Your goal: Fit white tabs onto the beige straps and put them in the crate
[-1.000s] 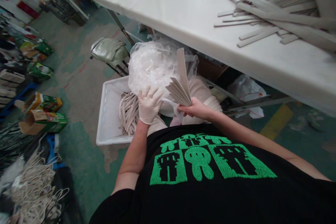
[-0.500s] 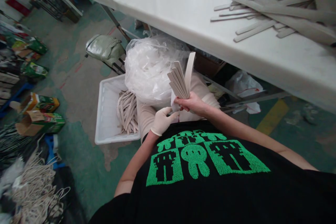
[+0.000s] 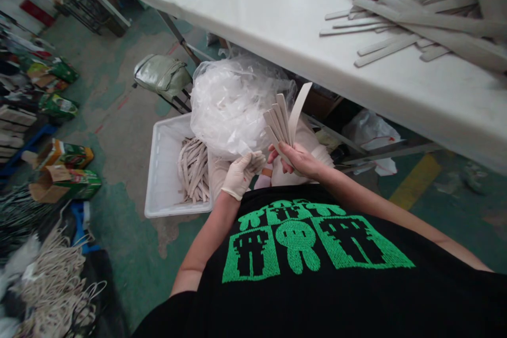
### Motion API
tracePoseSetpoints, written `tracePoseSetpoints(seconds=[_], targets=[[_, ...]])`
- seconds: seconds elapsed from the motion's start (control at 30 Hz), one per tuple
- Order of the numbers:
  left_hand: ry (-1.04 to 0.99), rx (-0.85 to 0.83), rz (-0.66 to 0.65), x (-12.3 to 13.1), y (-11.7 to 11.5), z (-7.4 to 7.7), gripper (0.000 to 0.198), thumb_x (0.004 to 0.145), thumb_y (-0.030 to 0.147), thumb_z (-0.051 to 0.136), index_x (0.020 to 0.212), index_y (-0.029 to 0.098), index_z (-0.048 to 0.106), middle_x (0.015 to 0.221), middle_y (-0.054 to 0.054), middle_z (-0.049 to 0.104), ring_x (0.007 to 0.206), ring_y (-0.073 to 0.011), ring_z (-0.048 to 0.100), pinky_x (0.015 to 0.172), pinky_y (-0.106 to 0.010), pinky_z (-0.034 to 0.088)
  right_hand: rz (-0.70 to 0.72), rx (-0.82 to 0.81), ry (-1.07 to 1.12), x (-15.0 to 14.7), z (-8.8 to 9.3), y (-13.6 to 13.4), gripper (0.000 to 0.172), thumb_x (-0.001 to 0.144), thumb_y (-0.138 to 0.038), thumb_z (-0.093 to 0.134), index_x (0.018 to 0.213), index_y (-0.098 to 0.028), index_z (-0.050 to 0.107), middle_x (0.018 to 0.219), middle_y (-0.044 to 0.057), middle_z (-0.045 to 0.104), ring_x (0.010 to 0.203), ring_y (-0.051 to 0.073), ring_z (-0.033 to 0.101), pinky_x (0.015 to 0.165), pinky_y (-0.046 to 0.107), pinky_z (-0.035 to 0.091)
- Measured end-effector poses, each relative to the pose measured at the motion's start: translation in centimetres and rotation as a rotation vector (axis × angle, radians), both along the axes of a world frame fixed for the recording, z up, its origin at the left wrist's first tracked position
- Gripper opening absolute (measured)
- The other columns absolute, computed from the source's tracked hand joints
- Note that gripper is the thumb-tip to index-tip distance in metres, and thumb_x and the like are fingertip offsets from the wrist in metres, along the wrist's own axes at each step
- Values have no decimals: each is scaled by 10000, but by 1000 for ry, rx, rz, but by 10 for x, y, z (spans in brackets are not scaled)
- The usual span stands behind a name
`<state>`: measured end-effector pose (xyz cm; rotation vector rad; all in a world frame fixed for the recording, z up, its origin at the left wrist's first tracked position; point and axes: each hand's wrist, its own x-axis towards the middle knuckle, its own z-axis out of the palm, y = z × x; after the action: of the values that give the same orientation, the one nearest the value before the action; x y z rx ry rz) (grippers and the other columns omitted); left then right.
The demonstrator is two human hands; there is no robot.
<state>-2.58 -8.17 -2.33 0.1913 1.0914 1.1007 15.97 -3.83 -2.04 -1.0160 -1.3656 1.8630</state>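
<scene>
My right hand (image 3: 295, 161) grips a fanned bundle of thin beige strips (image 3: 279, 127) from below, and one longer curved strip (image 3: 299, 113) stands at the bundle's right side. My left hand (image 3: 241, 174), in a white glove, is curled just left of the bundle and does not touch it. A clear plastic bag (image 3: 233, 111) bulges directly above that glove. Below it, a white plastic crate (image 3: 161, 169) holds a heap of similar strips (image 3: 193, 171).
A white table (image 3: 277, 26) runs across the top, with long strips (image 3: 412, 16) piled at its right end. A pale green bag (image 3: 162, 75) stands beyond the crate. Cardboard boxes (image 3: 65, 182) and tangled white cords (image 3: 51, 285) lie on the floor at left.
My left hand has left the plastic bag, curling up beside the bundle. The strips in my right hand now lean further right and fan out more.
</scene>
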Motion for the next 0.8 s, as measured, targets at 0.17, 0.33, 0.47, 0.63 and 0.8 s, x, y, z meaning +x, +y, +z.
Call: tracePoseSetpoints(seconds=[0.17,0.33,0.47,0.63,0.8], targets=[[-137,-115,135,-1,16,13,319,980,272,512,769,146,715,771,-38,760,755,-118,724,858,-252,542,141,-14,-112,23,4,-12,502,915,-607,487,732,-163,633,453,-26,497,421,105,480,497,239,456],[-182,-120,145,7,24,18,408,1026,293,398,822,142,718,765,-32,759,710,-105,715,759,-220,546,183,-26,-111,25,5,-25,486,852,-622,590,689,-165,616,658,39,653,442,98,530,418,232,393],[-175,-90,128,16,25,18,399,1023,322,410,850,150,726,778,-33,761,699,-103,706,731,-212,534,169,-25,-124,16,3,-25,451,842,-593,615,712,-161,617,663,35,660,442,99,532,431,235,413],[-127,-88,115,23,24,17,317,985,349,501,842,169,720,810,-35,763,811,-126,713,859,-239,525,152,3,-139,9,2,-19,438,854,-563,594,706,-151,617,680,44,660,452,99,534,455,239,430],[-40,-50,87,24,24,13,252,924,390,607,864,174,723,897,-52,769,976,-186,705,919,-289,527,163,16,-167,6,2,-17,453,866,-559,582,674,-151,622,668,42,671,444,89,530,473,226,441]])
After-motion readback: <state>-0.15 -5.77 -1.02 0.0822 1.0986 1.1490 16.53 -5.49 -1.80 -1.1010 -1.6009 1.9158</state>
